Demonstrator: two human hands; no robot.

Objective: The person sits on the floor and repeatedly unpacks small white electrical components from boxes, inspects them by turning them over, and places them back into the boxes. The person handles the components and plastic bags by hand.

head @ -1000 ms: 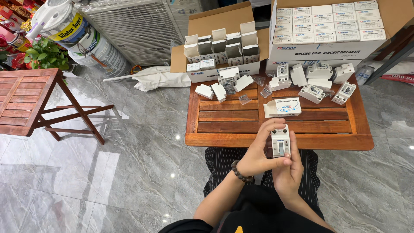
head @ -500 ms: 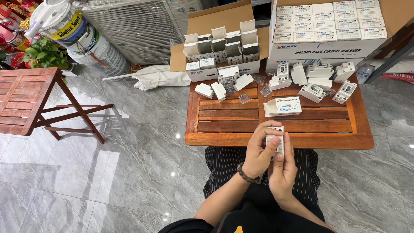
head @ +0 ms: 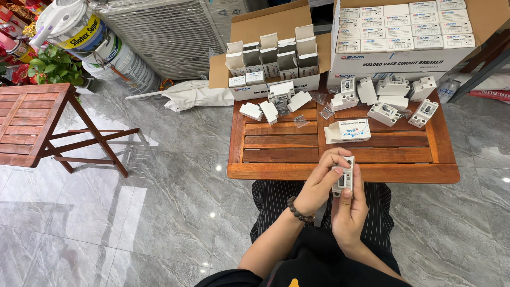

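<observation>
Your left hand point(head: 319, 183) and right hand point(head: 350, 210) both pinch a white breaker point(head: 343, 178) just off the worktop's point(head: 281, 143) near edge.

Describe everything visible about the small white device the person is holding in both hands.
The circuit breaker is a small white plastic block with a dark panel on the face turned toward the camera. It is held roughly upright, just in front of the near edge of the wooden table, above the person's lap. The left hand wraps its left side and top; the right hand supports it from below, thumb on its face.
</observation>
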